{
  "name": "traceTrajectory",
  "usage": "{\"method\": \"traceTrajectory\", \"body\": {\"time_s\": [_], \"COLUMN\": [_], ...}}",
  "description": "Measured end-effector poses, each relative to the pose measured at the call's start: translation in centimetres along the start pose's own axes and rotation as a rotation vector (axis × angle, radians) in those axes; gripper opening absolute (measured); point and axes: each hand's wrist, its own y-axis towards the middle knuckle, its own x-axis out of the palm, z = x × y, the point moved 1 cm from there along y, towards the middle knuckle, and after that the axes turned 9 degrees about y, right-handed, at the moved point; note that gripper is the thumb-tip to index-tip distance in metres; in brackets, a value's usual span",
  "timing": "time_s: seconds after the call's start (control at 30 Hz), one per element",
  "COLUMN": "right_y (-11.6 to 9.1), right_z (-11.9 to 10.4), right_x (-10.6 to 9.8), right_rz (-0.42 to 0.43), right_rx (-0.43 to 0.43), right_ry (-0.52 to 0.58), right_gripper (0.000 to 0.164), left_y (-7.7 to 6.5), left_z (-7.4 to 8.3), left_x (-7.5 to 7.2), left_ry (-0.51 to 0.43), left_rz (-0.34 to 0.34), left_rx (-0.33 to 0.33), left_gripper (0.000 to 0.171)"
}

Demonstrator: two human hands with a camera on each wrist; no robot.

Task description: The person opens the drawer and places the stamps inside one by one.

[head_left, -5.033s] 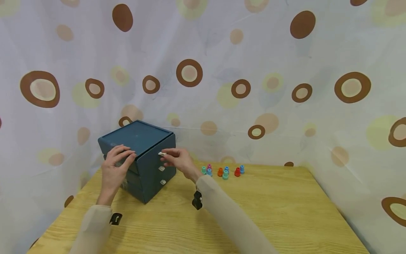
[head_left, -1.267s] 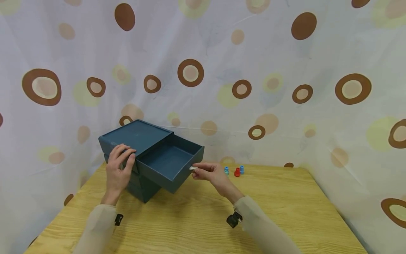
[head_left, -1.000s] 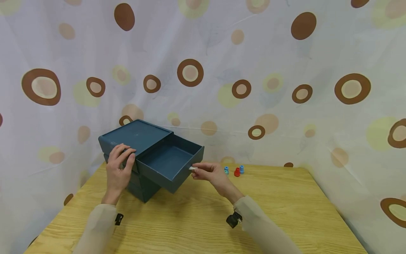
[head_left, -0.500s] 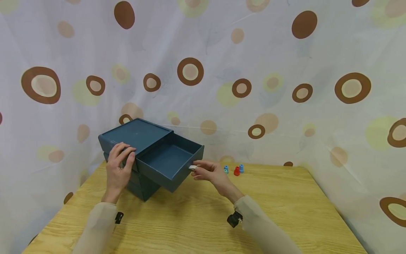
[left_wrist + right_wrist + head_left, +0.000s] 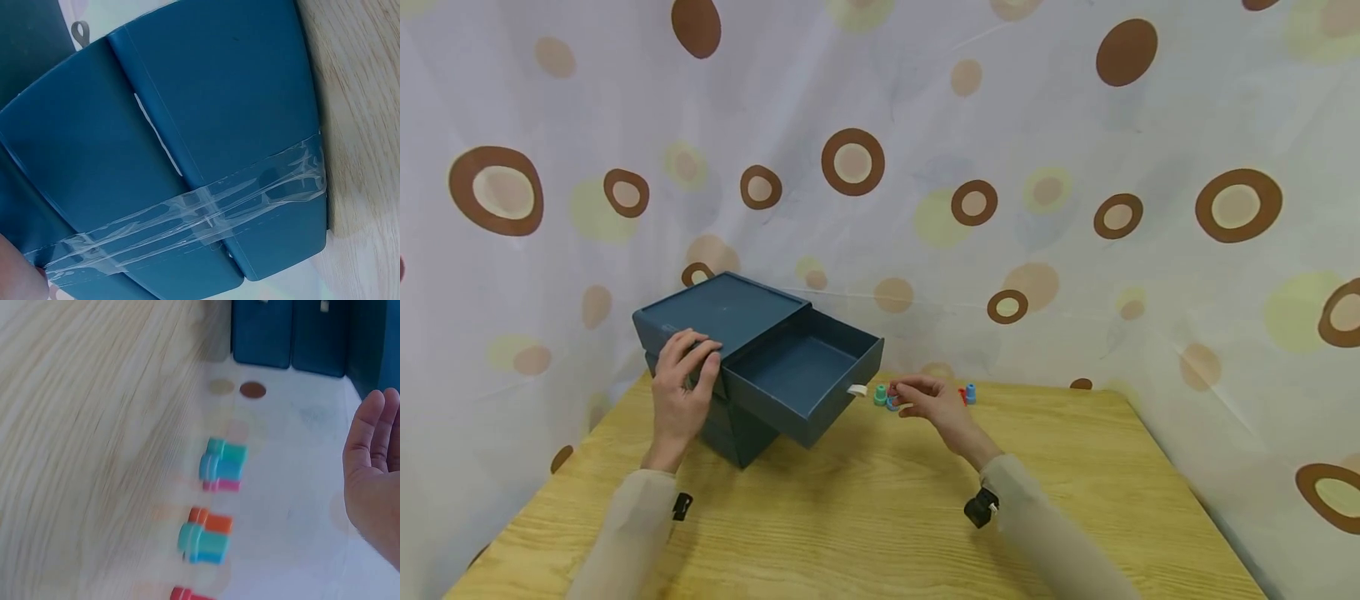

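Drawer is standing open from its cabinet at the table's far-left corner; the opening step looks done.
The left hand, fingers unclenched, is resting on the cabinet's near top edge; the right hand, loose and empty, is hovering near the tab. Pegs are standing along the far edge; the next move probably calls for picking one up.

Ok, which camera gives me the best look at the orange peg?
The right wrist view: the orange peg shows there, slightly blurred, beside a teal peg. In the head view the right hand appears to cover it; the left wrist view shows none of it.
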Motion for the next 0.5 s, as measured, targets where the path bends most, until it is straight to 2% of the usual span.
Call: {"method": "traceTrajectory", "body": {"time_s": [0.13, 0.33, 0.5], "right_y": [-0.1, -0.5, -0.4], "right_z": [-0.1, 0.2, 0.7], "right_x": [-1.4, -3.5, -4.8], "right_rz": [0.059, 0.060, 0.105], "right_rx": [-0.009, -0.034, -0.030], "right_ry": [-0.015, -0.098, -0.120], "right_gripper": [0.037, 0.035, 0.034], "left_y": [0.2, 0.0, -0.1], "left_z": [-0.3, -0.4, -0.4], "left_x": [0.1, 0.3, 0.2], "left_ry": [0.005, 0.008, -0.010], "left_rz": [-0.004, 0.012, 0.028], "left_rx": [0.008, 0.018, 0.038], "left_gripper": [0.017, 0.016, 0.016]}}
